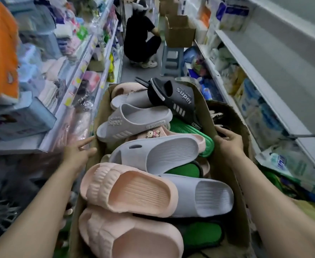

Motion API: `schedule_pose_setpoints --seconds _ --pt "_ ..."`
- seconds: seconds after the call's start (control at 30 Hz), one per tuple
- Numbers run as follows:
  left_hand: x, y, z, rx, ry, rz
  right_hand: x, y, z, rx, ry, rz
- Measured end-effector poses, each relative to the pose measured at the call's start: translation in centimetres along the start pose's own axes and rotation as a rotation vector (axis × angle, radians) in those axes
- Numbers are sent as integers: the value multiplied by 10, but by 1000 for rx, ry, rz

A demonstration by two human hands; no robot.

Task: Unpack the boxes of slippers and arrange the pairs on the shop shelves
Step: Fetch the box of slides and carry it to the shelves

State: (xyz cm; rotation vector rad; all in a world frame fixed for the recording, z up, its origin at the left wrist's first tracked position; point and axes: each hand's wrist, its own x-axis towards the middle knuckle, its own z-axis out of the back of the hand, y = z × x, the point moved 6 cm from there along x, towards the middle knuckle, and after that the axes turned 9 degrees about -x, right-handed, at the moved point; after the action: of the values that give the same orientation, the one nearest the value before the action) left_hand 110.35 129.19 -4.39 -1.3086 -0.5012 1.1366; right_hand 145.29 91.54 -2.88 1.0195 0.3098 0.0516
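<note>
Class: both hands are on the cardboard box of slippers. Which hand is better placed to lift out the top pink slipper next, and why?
Probably the left hand: the pink slipper lies toward its side of the cardboard box. The right hand grips the far wall.

Even, cool overhead light is filling the aisle; shadows are staying soft. Motion blur is smearing the left white metal shelves [82, 58]. Wide-angle distortion is bending the frame edges.

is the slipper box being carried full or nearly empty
Full. The cardboard box is heaped above its rim with pink, grey, green and dark slippers; the left hand and right hand hold its sides.
</note>
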Motion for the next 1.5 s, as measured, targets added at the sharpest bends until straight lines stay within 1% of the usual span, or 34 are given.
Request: schedule_pose_setpoints --seconds 0.1,0.2,0.3,0.4,0.5,0.6,0.73,0.87,0.93,1.03,1.13,1.23,1.33,1.4,1.5 --pt "66 -22 -9 32 -6 -23 49 42 -34 35 -3 24" --pt "139 -45 -20 -4 -28 -41 99 78 -70 36 -17 52" --pt "206 -74 -32 -1 -13 -73 144 115 -103 32 -20 71" --pt "269 -102 -42 9 18 -99 185 145 -128 27 -63 11" --pt "330 -129 -58 43 37 -92 232 168 -150 6 -87 1" --pt "390 -150 -82 82 49 -86 279 191 -170 47 -86 -7" --pt "473 -172 -126 72 76 -93 358 212 -194 -15 -105 -44" --pt "563 -192 -179 99 118 -87 479 204 -222 -25 -111 -67" --pt "605 -205 -205 116 111 -66 532 206 -232 -34 -122 -78" --pt "657 -232 -242 107 116 -42 570 251 -243 -26 -146 -86" --pt "706 -252 -278 139 141 -45 618 283 -254 -21 -154 -72" --pt "757 -265 -311 132 153 12 669 302 -262 -23 -225 -99" --pt "817 -270 -351 149 206 10 716 306 -271 -65 -236 -91" --pt "850 -282 -379 149 233 3 743 308 -276 -70 -279 -87" --pt "890 -295 -417 210 252 -19 783 306 -283 -115 -299 -98"
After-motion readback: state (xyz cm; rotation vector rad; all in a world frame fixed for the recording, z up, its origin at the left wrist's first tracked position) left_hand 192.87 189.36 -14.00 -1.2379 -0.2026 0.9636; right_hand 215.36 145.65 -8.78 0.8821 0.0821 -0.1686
